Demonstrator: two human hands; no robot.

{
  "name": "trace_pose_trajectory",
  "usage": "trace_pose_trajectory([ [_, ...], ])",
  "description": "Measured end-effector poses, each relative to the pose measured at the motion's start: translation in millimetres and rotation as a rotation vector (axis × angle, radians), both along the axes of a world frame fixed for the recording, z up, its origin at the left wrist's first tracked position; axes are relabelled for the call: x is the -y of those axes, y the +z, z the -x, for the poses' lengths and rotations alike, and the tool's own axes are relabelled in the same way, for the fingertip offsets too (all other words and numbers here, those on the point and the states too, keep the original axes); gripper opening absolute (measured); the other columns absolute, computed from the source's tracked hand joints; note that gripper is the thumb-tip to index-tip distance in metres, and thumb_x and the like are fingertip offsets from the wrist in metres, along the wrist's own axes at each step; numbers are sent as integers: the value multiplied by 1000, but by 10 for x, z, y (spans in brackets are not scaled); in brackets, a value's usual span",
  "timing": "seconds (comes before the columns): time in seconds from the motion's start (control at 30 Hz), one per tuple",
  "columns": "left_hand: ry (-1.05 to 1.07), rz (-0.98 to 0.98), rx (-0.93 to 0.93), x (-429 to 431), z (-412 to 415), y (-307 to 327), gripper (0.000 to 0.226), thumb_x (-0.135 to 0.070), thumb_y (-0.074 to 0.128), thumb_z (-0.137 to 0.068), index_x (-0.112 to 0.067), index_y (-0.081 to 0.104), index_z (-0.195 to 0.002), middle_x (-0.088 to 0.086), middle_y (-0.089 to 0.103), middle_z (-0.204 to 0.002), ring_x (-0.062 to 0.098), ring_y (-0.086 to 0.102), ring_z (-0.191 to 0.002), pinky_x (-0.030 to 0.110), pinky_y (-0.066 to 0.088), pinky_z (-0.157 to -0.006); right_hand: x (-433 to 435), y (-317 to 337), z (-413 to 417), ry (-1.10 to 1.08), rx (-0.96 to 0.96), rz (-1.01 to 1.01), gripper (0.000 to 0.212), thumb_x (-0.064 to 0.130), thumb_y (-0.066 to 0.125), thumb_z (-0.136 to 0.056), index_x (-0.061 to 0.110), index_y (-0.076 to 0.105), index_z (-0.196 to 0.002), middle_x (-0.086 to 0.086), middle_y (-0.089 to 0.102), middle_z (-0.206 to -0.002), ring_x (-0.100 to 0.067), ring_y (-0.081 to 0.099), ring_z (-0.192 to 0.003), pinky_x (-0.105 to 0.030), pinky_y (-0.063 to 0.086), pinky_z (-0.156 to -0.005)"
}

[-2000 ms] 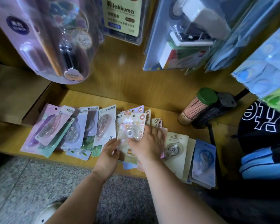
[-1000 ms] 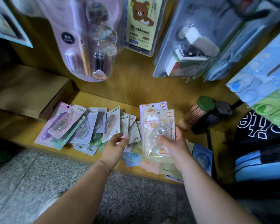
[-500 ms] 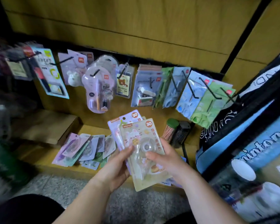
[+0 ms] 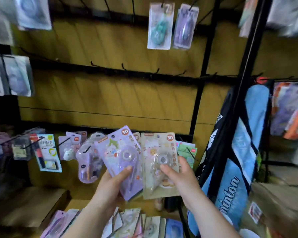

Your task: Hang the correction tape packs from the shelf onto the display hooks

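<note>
Purple card and clear blister fill my left grip [image 4: 110, 184]: the thumb lies across the face of the purple pack [image 4: 120, 152] and the fingers wrap behind it. My right grip [image 4: 179, 179] pinches the cream pack [image 4: 158, 152] the same way, thumb on the blister dome. I hold both correction tape packs up, side by side and just touching, in front of the display wall, the purple one tilted left.

I judge this to be the carry step: two packs are lifted and neither is hung. The next move calls for raising one pack to an empty hook [image 4: 123, 67] on the black rail [image 4: 144, 75] above, lining the hole in its top edge with the hook's tip and sliding it on. The hole is too small to make out, so I would go slowly and take one pack at a time.

More packs [image 4: 132, 222] lie fanned out on the wooden shelf [image 4: 79, 202] below my wrists, waiting their turn. Higher up, a teal pack [image 4: 159, 25] and a violet pack [image 4: 185, 26] hang already. The wall [image 4: 110, 100] is yellowish wood panelling. A blue badminton bag [image 4: 234, 169] leans at my right, a cardboard box [image 4: 29, 203] sits low at my left, and other stationery hangs just behind the packs I hold.
</note>
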State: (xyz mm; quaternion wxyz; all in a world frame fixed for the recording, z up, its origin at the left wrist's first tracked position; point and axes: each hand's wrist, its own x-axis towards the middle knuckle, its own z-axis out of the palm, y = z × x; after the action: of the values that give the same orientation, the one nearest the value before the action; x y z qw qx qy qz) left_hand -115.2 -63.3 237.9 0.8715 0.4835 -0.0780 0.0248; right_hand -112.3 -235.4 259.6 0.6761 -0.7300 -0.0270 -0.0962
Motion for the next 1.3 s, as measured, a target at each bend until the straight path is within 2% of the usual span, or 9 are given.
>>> trace_pose_trajectory([
  [0.13,4,-115,62,109,-43,300,19,-8,53,-86,-14,61,-103,-3,76,-76,11,72,-69,21,55,-53,272,360,8,-37,54,-45,38,21,59,-87,18,48,-124,-1,62,-117,-15,61,-101,-19,45,-67],
  [0.33,-41,-149,162,241,-243,727,32,-8,68,-73,-16,61,-103,1,76,-84,19,73,-74,26,58,-57,622,778,-112,-70,110,-66,23,20,54,-90,22,51,-113,6,64,-100,-13,61,-94,-26,46,-76],
  [0.43,-14,-197,203,274,-376,890,46,-15,73,-64,-19,60,-108,3,76,-92,23,73,-81,34,58,-67,812,1035,-244,-170,200,-46,8,20,57,-88,26,53,-91,7,61,-92,-12,58,-88,-30,45,-79],
  [0.6,2,-205,215,339,-638,1002,46,-13,72,-61,-19,61,-105,5,75,-94,26,72,-82,30,60,-62,1053,1357,-479,-257,339,-48,15,15,58,-88,28,53,-82,4,62,-90,-10,59,-81,-21,42,-64],
  [0.77,-40,-181,194,463,-888,1045,50,-20,66,-62,-17,60,-112,7,74,-99,28,71,-88,39,55,-76,1160,1438,-614,-260,382,-24,19,14,59,-86,32,55,-83,7,64,-92,-12,61,-87,-23,48,-75],
  [0.9,-72,-205,194,582,-961,1070,33,-8,68,-72,-19,61,-103,0,76,-87,18,73,-73,24,57,-54,1217,1501,-683,-284,414,-39,13,14,59,-87,26,57,-90,10,63,-90,-6,60,-83,-19,45,-68],
  [1.0,-60,-227,189,638,-998,1050,32,-10,67,-74,-20,61,-104,-2,76,-83,15,73,-70,24,55,-55,1251,1541,-723,-324,407,-26,14,15,58,-87,22,56,-100,10,61,-89,-4,58,-82,-17,44,-67],
  [1.2,-112,-257,160,683,-1024,994,24,-11,57,-83,-20,61,-105,-2,76,-84,16,73,-71,21,55,-51,1253,1540,-771,-338,393,-66,14,16,57,-88,30,56,-86,7,63,-90,-13,61,-86,-25,49,-73],
  [1.3,-125,-247,152,670,-1034,983,36,-14,67,-73,-19,61,-108,2,76,-90,19,73,-75,26,56,-56,1232,1547,-785,-348,379,-67,16,18,57,-88,33,55,-81,6,63,-91,-19,61,-95,-34,50,-86],
])
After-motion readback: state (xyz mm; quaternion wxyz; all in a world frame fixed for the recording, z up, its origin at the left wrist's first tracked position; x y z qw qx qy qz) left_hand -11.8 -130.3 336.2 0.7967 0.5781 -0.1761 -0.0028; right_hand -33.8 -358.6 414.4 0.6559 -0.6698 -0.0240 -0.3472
